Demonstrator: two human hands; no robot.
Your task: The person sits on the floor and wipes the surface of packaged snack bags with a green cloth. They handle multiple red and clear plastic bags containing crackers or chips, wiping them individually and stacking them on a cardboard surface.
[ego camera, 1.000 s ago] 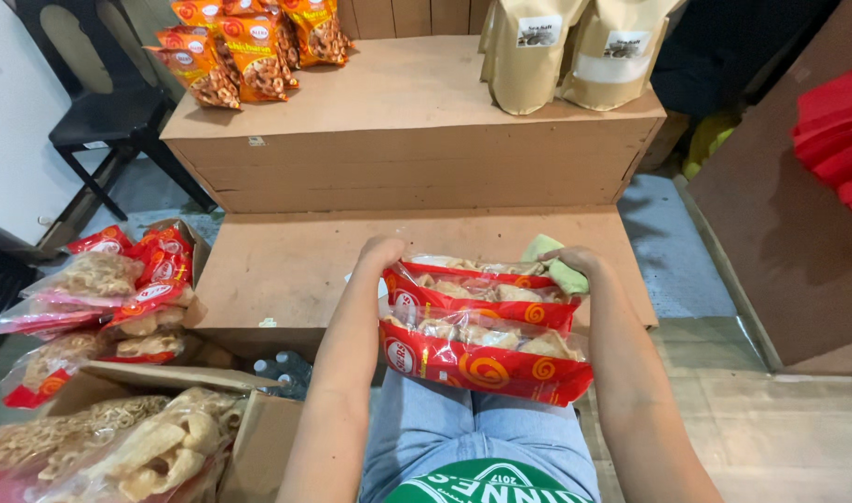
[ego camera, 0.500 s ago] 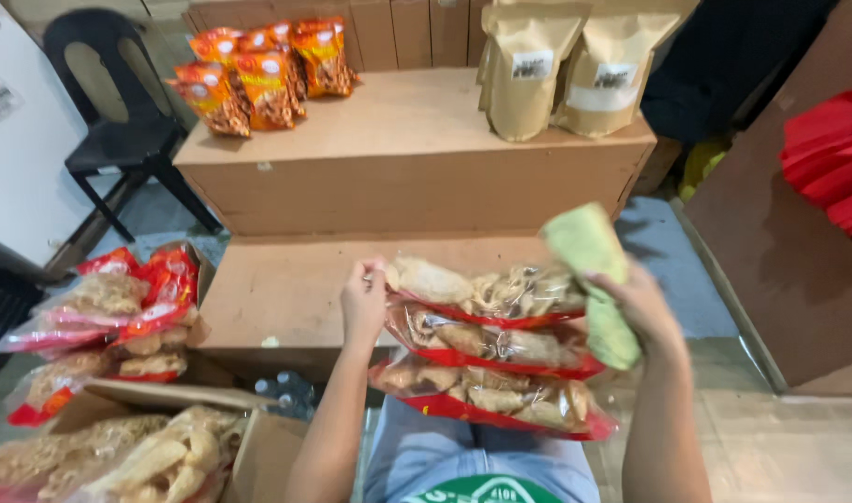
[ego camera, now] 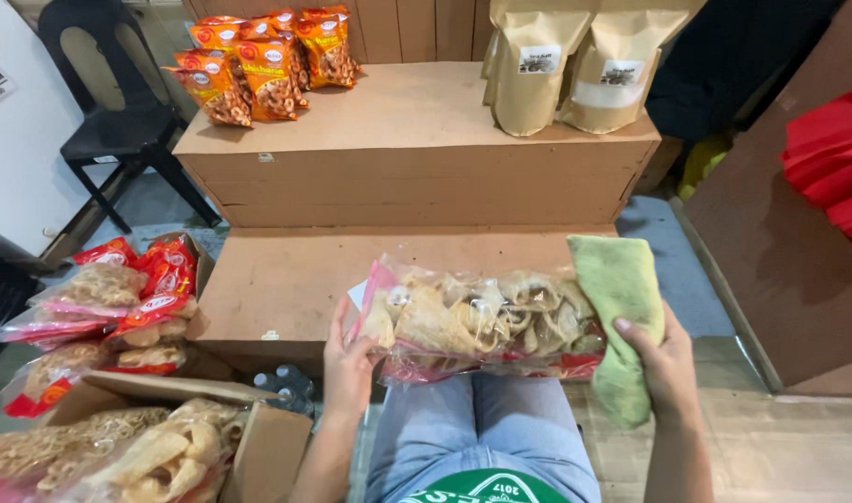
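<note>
- Cracker bags (ego camera: 486, 321): a small stack of clear bags with red trim, full of pale crackers, is held up over the person's lap, in front of the lower wooden step (ego camera: 286, 279). How many bags are in the stack cannot be told for sure from this view.
- The left hand (ego camera: 349, 359) is closed on the stack's left end, fingers curled round the edge of the plastic.
- The right hand (ego camera: 668, 368) is closed on the right end, and it also grips a green cloth (ego camera: 620, 317) that stands up between the fingers and the bags.
- Judged from how things lie now, the stack is in hand and not set down anywhere; the lower step just beyond it is bare apart from a small white slip near the bags' left corner.
- The upper step (ego camera: 417, 102) already carries goods: orange snack packets (ego camera: 258, 65) at its left rear and tan stand-up pouches (ego camera: 570, 70) at its right rear, with open space between them.
- More bags wait to the left: a pile of red-trimmed cracker bags (ego camera: 109, 307) lies beside the lower step, and a cardboard box (ego camera: 268, 438) near the left knee holds further clear bags of pale crackers (ego camera: 137, 452).
- So the work looks early to middling: a few kinds stand on the top step, none of the red-trimmed sort is on either step, and a good many remain in the pile and box.
- A black chair (ego camera: 119, 102) stands well apart at the far left.
</note>
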